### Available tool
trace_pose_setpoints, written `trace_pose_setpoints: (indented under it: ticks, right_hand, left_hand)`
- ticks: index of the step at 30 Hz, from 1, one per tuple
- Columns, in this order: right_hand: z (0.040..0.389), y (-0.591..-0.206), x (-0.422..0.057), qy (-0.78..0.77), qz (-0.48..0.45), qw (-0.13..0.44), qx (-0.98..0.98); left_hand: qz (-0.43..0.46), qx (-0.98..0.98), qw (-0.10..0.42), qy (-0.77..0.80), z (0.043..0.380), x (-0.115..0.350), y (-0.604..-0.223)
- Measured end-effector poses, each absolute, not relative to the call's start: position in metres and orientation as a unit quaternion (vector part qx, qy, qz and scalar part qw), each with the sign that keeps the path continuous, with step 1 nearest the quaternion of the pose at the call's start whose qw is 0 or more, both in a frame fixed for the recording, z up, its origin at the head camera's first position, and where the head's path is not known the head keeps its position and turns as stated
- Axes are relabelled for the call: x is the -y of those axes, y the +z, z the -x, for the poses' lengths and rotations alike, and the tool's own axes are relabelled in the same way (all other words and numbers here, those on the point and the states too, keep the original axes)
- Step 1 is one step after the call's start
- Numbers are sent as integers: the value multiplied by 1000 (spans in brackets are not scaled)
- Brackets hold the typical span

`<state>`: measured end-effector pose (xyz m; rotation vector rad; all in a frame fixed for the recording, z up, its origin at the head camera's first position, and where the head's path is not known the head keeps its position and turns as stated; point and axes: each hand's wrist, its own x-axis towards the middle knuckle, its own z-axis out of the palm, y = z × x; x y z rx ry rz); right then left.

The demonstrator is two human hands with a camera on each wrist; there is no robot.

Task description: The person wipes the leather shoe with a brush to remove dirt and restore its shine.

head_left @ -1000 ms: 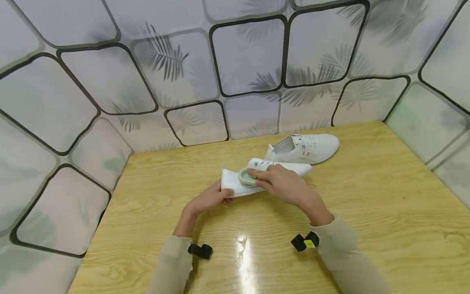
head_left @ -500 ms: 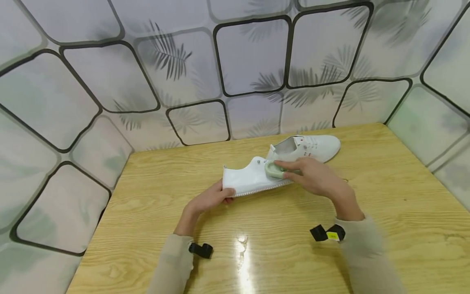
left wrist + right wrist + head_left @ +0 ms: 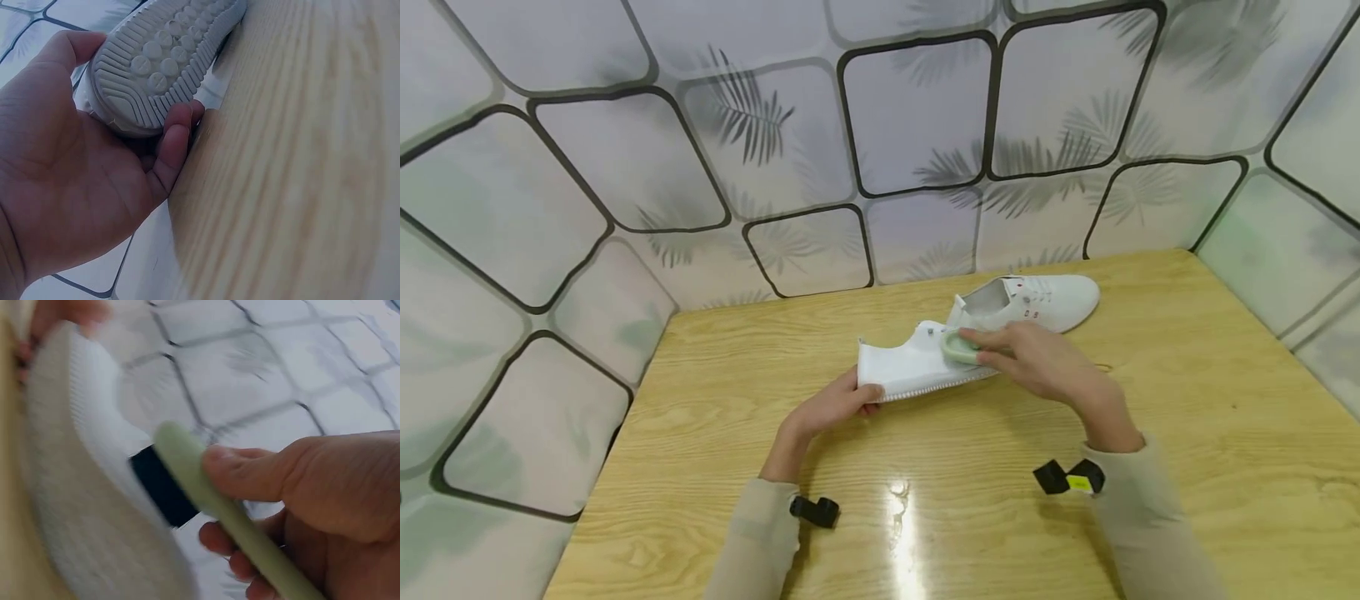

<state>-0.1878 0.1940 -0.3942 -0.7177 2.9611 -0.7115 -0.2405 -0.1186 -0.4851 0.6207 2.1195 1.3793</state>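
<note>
A white sneaker (image 3: 906, 367) is tipped on its side over the table, its toe pointing right. My left hand (image 3: 835, 406) grips it by the heel; in the left wrist view the thumb and fingers close around the heel end of the ridged sole (image 3: 159, 69). With my right hand (image 3: 1045, 362) I hold a pale green brush (image 3: 212, 494) by its handle, thumb on top. Its dark bristles (image 3: 164, 486) meet the side of the shoe's upper near the eyelets. The sneaker's toe is hidden behind my right hand in the head view.
A second white sneaker (image 3: 1033, 302) stands behind the first, toe to the right, with eyelets and an open collar. The wooden table (image 3: 737, 350) ends at a patterned wall (image 3: 917, 108) at the back and sides. A thin loop lies right of my right hand.
The brush in my right hand has slid right along the shoe's side, from near the heel to the eyelets, then stayed about there. My left hand keeps its grip on the heel.
</note>
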Motion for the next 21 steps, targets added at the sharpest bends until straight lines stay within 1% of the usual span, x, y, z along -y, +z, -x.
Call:
trace_pose_setpoints:
  ticks: [3,5,7,12,15,18,21]
  right_hand:
    - [183,-386,-220,-250,212,11,-945]
    - [183,-387,-221,-259,211,11,-942]
    - [185,-393,-207,-253,221,6,-942]
    - [193,-416,-146,-242,284,2,-928]
    - [193,-422,-129,-254,296,11,-921]
    - [194,-416,-143,-260,295,24,-919]
    - [195,-405,-181,-275,283,32,-918]
  left_hand:
    - [-227,-785,265,512,241,118,-486]
    - [-225,-786,265,511,241,118,-487]
    - [-224,-786,264,512,241,120,-486]
    - [-244,-780,257,516,241,121,-486]
    - [-261,-771,258,520,240,118,-488]
    - [-256,-771,261,522,239,115,-488]
    - [-238,-778,261,520,239,114,-486]
